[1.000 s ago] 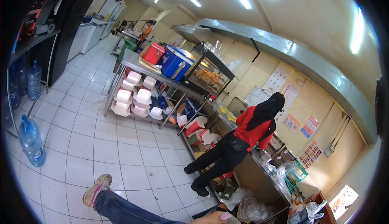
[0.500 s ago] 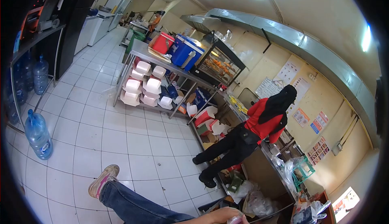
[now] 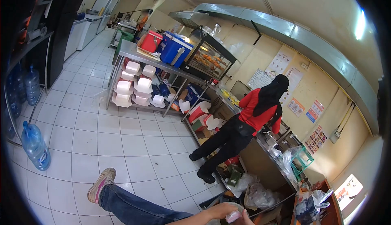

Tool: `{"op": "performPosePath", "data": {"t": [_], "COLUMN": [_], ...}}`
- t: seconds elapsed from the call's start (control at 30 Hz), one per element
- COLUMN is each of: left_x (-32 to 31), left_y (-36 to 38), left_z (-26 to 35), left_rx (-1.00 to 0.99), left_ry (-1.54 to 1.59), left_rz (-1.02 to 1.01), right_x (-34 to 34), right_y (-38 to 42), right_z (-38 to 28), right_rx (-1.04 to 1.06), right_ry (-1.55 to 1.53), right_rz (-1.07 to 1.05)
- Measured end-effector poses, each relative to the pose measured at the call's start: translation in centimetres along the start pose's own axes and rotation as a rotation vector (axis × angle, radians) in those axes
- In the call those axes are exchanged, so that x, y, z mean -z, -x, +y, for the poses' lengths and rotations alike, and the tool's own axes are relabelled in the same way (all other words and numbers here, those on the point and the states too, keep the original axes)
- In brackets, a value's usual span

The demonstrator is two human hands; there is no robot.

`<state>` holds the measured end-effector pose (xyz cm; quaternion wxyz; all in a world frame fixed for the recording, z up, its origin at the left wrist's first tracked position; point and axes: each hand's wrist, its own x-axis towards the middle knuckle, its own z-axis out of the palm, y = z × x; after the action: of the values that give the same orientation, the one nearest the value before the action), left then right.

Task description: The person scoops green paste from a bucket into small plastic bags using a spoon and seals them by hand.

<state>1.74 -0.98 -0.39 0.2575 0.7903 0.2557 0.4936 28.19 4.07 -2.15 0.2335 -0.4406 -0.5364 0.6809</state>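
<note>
At the bottom edge, my left hand is closed, its forearm reaching in from the left. A small pinkish, shiny thing, like a piece of thin plastic, shows in its grip; I cannot make out its kind. Only the fingers of my right hand appear, touching that thing from the other side and closed against it. My jeans-covered leg stretches left below, ending in a white and pink shoe.
A person in a red top stands at the counter on the right. Plastic bags lie under it. A steel table bears coolers, with white boxes below. A large blue water bottle stands on the tiles.
The view has shifted slightly, so the room sits further left. My hands have come higher into view, and more of the pinkish thing and my right fingers shows.
</note>
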Motion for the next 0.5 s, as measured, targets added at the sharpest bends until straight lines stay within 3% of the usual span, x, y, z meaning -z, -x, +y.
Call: {"op": "performPosePath", "data": {"t": [0.27, 0.37, 0.4, 0.5], "left_x": [-1.8, -1.5, -1.5, -2.2], "left_y": [0.0, 0.0, 0.1, 0.3], "left_z": [-1.8, -1.8, -1.8, -2.3], "left_rx": [-0.15, -0.097, -0.097, -0.026], "left_ry": [-0.033, 0.007, 0.034, 0.096], "left_rz": [0.021, -0.004, 0.018, 0.098], "right_x": [-4.9, -6.3, -5.4, -7.1], "right_y": [2.7, 3.9, 3.6, 4.4], "right_z": [-3.6, -4.6, -4.7, -5.3], "right_rx": [0.022, -0.069, -0.188, -0.007], "right_ry": [-0.184, -0.32, -0.475, -0.173], "right_rz": [-0.267, -0.19, -0.225, -0.089]}}
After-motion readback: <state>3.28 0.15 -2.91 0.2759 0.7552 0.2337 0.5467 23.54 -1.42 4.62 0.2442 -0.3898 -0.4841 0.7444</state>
